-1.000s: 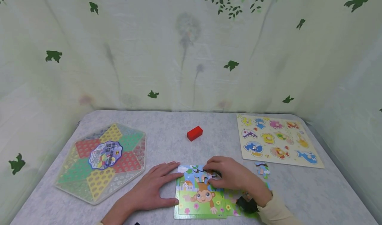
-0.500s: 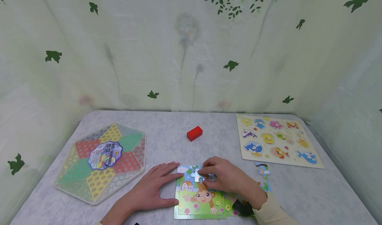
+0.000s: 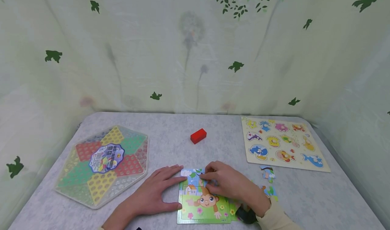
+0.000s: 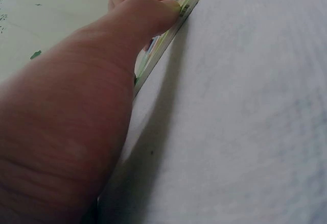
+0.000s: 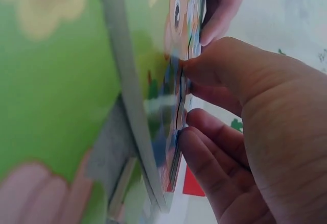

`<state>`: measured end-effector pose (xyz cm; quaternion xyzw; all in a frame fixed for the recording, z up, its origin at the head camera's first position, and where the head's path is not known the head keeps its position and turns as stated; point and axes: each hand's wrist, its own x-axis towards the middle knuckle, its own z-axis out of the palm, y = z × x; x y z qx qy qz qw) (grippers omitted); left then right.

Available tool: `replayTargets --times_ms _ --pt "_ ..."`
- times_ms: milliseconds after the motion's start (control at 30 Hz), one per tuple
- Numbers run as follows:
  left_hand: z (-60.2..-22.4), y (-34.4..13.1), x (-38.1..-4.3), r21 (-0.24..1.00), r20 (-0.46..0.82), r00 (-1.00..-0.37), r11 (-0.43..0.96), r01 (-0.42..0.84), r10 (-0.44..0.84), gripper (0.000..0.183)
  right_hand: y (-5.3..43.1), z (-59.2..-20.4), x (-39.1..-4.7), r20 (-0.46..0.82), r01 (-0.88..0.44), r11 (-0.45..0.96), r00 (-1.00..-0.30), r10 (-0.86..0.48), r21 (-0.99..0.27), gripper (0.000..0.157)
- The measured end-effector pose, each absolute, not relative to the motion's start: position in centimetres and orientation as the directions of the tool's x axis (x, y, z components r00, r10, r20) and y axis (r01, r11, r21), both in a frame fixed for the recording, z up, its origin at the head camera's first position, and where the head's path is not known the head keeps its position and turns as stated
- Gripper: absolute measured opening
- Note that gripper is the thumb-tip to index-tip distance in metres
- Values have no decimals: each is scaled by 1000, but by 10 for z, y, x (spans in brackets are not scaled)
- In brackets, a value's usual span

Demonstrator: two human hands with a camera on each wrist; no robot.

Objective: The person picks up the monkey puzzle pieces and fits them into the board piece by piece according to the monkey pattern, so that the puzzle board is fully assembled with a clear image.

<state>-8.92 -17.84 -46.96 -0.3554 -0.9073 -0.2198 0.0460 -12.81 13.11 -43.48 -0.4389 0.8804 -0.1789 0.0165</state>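
In the head view a jigsaw puzzle (image 3: 204, 211) with a cartoon monkey lies flat near the table's front. My left hand (image 3: 156, 192) rests along its left side, fingers stretched out and thumb at the lower left edge. In the left wrist view that thumb (image 4: 168, 12) touches the board's edge. My right hand (image 3: 226, 179) reaches over the upper right part. Its thumb and index finger pinch a puzzle piece (image 3: 199, 181) right at the surface, above the monkey's head. Fingers hide much of the piece. The right wrist view shows the thumb (image 5: 196, 71) against the puzzle face.
Loose puzzle pieces (image 3: 268, 174) lie to the right, beyond the right wrist. Another green picture board (image 3: 233, 211) sits partly under the right forearm. A red block (image 3: 198, 136) stands behind the puzzle, a hexagonal game board (image 3: 131, 162) at left and an animal peg board (image 3: 286, 148) at back right.
The right hand has shifted left across the puzzle with the piece. The piece, tilted and pale half a second ago, now lies nearly flush in the picture. The left hand stays put.
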Motion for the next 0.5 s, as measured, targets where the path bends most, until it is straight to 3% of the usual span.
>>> replayTargets --times_ms 267,500 --pt "-469 -179 -89 364 244 -743 651 666 623 73 131 -433 -127 87 -744 574 -634 -769 -342 30" --pt "-468 -179 -88 375 238 -749 653 659 619 72 132 -434 -127 106 -784 542 -593 -798 -303 31"
